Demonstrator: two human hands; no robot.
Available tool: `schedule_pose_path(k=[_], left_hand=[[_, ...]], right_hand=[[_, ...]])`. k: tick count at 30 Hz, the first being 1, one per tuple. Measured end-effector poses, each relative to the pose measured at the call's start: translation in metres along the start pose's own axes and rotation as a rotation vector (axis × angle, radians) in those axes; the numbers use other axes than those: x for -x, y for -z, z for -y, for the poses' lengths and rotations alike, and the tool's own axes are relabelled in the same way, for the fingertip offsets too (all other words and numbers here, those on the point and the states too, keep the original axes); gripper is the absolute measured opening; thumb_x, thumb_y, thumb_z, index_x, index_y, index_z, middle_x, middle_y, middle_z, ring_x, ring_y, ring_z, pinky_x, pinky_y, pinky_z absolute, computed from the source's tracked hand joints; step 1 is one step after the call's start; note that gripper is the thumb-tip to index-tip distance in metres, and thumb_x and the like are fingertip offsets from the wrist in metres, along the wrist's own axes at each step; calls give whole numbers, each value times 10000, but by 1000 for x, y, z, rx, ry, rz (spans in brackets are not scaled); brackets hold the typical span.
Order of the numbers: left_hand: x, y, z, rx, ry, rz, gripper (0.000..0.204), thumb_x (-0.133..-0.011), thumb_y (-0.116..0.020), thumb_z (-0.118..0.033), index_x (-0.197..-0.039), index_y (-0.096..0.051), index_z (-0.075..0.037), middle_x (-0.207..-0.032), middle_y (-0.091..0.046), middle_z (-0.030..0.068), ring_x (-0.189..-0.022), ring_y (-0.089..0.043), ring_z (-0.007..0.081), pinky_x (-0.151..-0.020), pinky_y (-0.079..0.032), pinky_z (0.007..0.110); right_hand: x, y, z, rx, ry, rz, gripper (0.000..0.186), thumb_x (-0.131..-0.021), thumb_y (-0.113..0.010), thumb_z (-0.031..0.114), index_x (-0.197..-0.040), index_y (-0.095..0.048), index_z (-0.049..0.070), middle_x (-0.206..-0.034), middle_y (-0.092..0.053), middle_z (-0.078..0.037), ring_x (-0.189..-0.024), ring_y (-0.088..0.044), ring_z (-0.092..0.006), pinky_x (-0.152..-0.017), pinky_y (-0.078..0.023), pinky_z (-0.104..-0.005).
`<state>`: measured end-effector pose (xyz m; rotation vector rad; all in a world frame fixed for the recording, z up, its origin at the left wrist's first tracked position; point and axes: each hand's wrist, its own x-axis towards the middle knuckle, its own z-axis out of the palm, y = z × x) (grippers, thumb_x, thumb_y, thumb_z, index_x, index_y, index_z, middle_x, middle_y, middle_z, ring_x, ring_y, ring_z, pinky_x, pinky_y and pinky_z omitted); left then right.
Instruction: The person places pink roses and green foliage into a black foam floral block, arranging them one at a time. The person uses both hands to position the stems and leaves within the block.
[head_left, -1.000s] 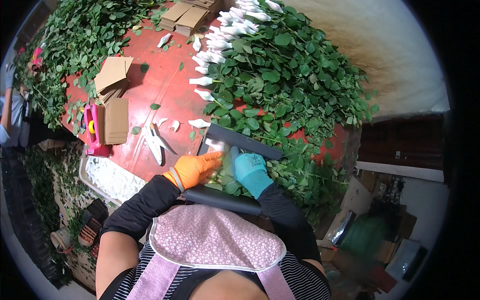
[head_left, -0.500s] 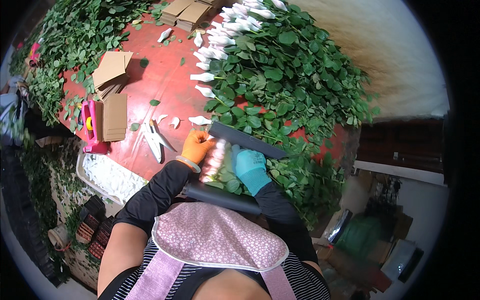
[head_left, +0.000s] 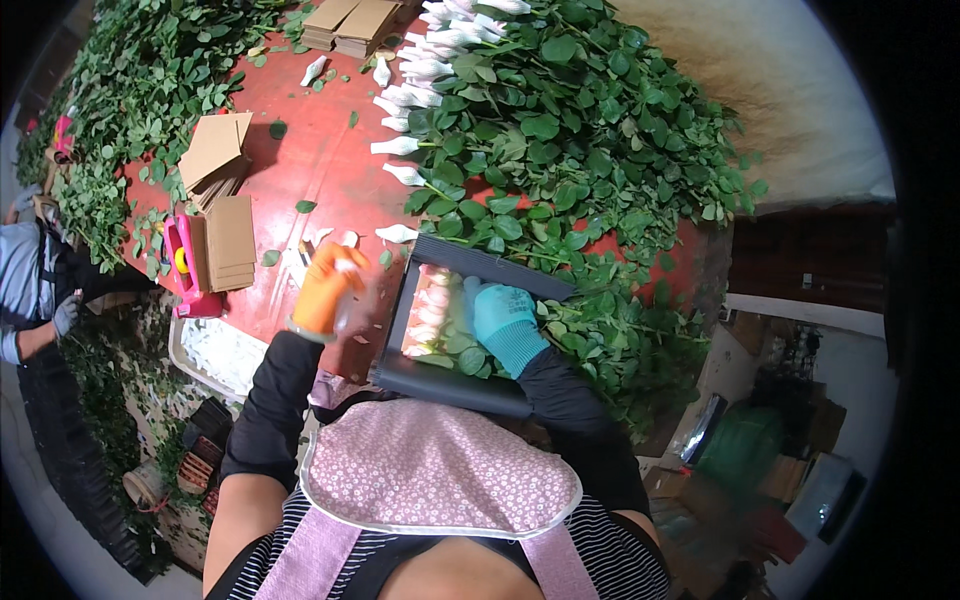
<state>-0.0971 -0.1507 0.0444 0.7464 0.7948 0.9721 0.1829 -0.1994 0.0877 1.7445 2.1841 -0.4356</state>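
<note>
My left hand point(head_left: 333, 292), in an orange glove, is raised over the table, left of a black ridged tray point(head_left: 440, 386). Its fingers are closed, with a pale blurred bit at them that I cannot make out. White-handled shears lay at this spot earlier; the hand now covers most of that place. Inside the tray lies a bunch of pale pink roses point(head_left: 432, 308) with green leaves, heads in a row to the left. My right hand point(head_left: 502, 318), in a teal glove, grips the bunch over its stems and leaves; some fingers are hidden.
Roses in white net sleeves point(head_left: 397, 146) lie piled beyond the tray. Brown cardboard pieces point(head_left: 229, 240) stand by a pink tape dispenser point(head_left: 182, 258). White sleeves fill a bin point(head_left: 215, 350) at the left edge. Another person point(head_left: 35, 270) is at far left.
My left hand has left the rose heads and moved left over the shears' place, blurred by motion. The right hand stays on the bunch. A person at far left shows more.
</note>
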Motion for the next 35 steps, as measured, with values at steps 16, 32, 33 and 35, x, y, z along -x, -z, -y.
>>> schedule_pose_path(k=[16, 32, 33, 35], left_hand=[[11, -66, 14, -1400, -425, 580, 454, -848, -657, -173, -1296, -588, -145, -1356, -579, 70, -936, -690, 279, -759, -565, 354], [2, -76, 18, -1350, -394, 526, 458, -848, -660, -139, -1298, -575, -145, -1420, -509, 101, -1181, -585, 304, -914, -525, 381], [3, -72, 16, -1300, -368, 540, 461, -856, -658, -142, -1308, -570, -147, -1430, -500, 103, -1200, -572, 301, -933, -514, 379], [3, -55, 21, -1202, -387, 582, 523, -871, -658, -154, -1378, -527, -156, -1472, -455, 114, -1248, -542, 295, -984, -480, 354]], right_hand=[[1, 11, 4, 12, -67, 110, 312, -906, -491, 160, -1160, -581, 2, -800, -701, -146, -745, -704, -311, -658, -556, -454], [2, -1, -1, -27, -44, -23, 281, -882, -522, 174, -1118, -613, 52, -824, -707, -162, -755, -707, -309, -676, -548, -460], [0, 2, 1, -62, -42, -17, 308, -880, -533, 196, -1143, -607, 53, -830, -710, -163, -747, -707, -311, -681, -549, -460], [-3, 4, 12, -99, -31, -4, 337, -879, -544, 218, -1167, -601, 54, -837, -713, -164, -738, -708, -312, -685, -550, -459]])
